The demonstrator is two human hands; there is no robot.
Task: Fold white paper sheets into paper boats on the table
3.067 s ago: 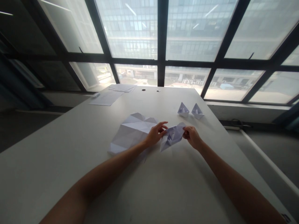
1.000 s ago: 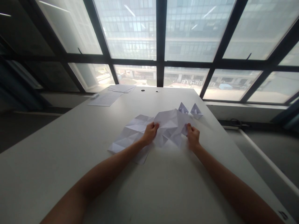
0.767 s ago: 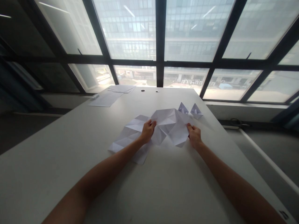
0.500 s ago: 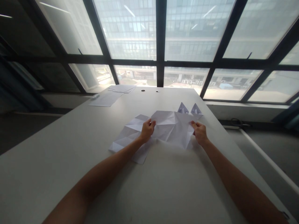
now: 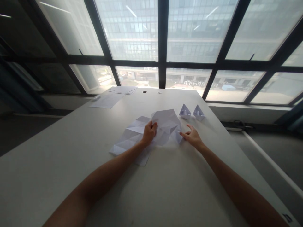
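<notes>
White paper sheet [image 5: 167, 118], creased, bent along folds, partly open

Sheet [image 5: 165, 117] between your left hand [image 5: 149, 132] and right hand [image 5: 193, 137], loose papers [image 5: 125, 141] left of it on the table [image 5: 180, 186]. Two paper boats [image 5: 185, 112] [image 5: 199, 113] behind it, right; pages [image 5: 106, 100] far back left.

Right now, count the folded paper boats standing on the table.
2. Beyond the right hand, the left boat and the right boat stand side by side on the table. The creased sheets could hide another.
</notes>
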